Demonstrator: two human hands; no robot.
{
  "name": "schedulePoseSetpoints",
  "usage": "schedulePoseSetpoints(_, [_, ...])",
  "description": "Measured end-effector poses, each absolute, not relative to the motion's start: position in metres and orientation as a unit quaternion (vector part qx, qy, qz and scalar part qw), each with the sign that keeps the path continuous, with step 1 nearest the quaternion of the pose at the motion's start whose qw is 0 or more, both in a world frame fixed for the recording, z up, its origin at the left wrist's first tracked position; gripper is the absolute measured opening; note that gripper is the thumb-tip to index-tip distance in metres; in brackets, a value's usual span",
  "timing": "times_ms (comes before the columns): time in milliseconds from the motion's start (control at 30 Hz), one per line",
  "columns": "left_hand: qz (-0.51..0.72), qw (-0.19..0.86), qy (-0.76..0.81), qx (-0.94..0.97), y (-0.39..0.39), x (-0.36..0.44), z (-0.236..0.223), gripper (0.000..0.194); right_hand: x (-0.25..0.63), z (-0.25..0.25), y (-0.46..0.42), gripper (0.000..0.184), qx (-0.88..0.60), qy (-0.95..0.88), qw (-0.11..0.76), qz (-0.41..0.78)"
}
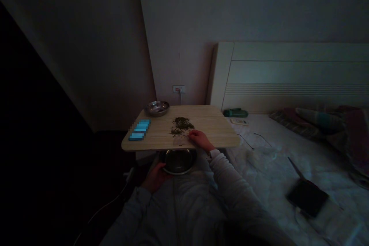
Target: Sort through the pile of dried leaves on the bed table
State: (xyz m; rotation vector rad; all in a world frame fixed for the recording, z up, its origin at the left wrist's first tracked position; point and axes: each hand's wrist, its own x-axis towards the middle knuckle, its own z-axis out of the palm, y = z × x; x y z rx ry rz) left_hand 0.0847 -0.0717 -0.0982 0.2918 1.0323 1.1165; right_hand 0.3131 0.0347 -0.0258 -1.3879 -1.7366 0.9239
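Our two sleeves (236, 182) lie nearest: left hand (157, 178) holding one of two bowls (179, 172), right hand (200, 140), grip unclear, beside one crumbly pile (183, 123).

This is a home bedroom. A pale headboard (288, 71) stands at upper right, with a mattress (266, 184) at lower right.

Tabletop (215, 119) right of dark loose heap (182, 123): open for lateral passage. Corridor between heap and blurred blue rectangle (140, 129): passable. Steel bowl (157, 109) blocks far left corner. Right hand (199, 139) obstructs heap's near right side. Below near edge, lower bowl (178, 161) and left hand (156, 178) obstruct upward access.
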Motion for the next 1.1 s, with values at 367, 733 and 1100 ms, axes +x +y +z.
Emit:
schedulePoseSetpoints(367, [0.505, 0.719, 0.456, 0.137, -0.071, 0.085, -0.099, 0.013, 0.313, -0.026, 0.035, 0.011, -0.525, -0.675, 0.353, 0.379])
schedulePoseSetpoints(733, [0.496, 0.725, 0.457, 0.142, -0.073, 0.084, -0.097, 0.013, 0.313, -0.030, 0.038, 0.011, -0.521, -0.668, 0.372, 0.379])
schedulePoseSetpoints(1100, [0.501, 0.721, 0.457, 0.142, -0.074, 0.084, -0.094, 0.011, 0.313, -0.029, 0.036, 0.012, -0.533, -0.656, 0.377, 0.378])
